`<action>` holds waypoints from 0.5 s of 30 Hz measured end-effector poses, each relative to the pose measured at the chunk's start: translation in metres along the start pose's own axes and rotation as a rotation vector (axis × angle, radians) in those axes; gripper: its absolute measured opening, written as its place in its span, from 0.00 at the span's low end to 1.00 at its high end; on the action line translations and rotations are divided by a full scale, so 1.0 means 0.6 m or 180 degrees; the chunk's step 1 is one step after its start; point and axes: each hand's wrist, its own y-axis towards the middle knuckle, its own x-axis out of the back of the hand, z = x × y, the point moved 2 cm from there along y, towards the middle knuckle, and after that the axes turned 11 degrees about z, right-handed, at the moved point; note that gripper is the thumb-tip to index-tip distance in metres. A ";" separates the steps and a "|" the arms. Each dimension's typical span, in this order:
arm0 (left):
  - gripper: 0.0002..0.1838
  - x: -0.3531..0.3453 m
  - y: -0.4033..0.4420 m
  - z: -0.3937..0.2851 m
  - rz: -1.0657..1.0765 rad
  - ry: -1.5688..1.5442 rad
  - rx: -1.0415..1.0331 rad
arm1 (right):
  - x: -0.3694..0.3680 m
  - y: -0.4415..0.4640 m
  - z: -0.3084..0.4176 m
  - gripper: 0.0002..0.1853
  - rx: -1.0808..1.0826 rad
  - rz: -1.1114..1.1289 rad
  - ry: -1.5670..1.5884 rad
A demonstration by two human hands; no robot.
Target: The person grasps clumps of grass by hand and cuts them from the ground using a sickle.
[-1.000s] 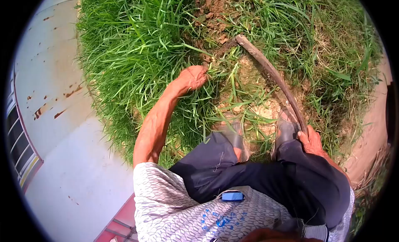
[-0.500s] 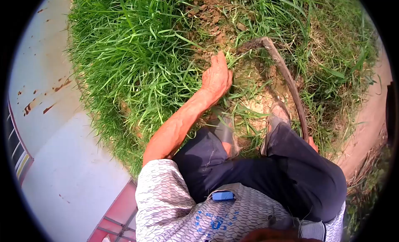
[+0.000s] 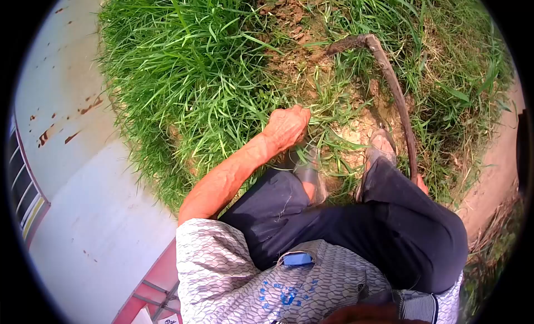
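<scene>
My left hand (image 3: pixel 287 126) is closed in a fist low over the grass, above my left foot. Green blades lie around and under it; whether the fingers hold any is hidden. Only a small part of my right hand (image 3: pixel 421 184) shows, beside my right knee, wrapped round the lower end of a bent wooden-handled tool (image 3: pixel 399 96). The handle curves forward, and its short angled head (image 3: pixel 347 44) points left over bare soil and grass. Its tip is hard to make out.
Thick green grass (image 3: pixel 178 73) grows on the left, beside a pale, rust-stained slab (image 3: pixel 83 151). My right foot (image 3: pixel 382 143) stands on muddy soil (image 3: pixel 353 133). Brown bare ground (image 3: pixel 492 173) curves along the right. A blue object (image 3: pixel 297 259) shows in my shirt pocket.
My left hand has drawn back toward my body, its fingers now curled into a fist. The view has shifted slightly; the tool stays in my right hand.
</scene>
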 end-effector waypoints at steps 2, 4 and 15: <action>0.08 -0.018 -0.014 0.024 -0.0117 0.0295 0.0127 | 0.018 -0.006 0.036 0.17 -0.0087 0.0175 0.0462; 0.07 -0.034 -0.017 0.049 -0.0431 0.0594 0.0421 | 0.037 -0.004 0.098 0.17 -0.0098 0.0277 0.0841; 0.20 -0.117 -0.021 0.156 -0.1605 0.1733 0.0326 | 0.041 0.024 0.145 0.20 0.0224 0.0835 0.0065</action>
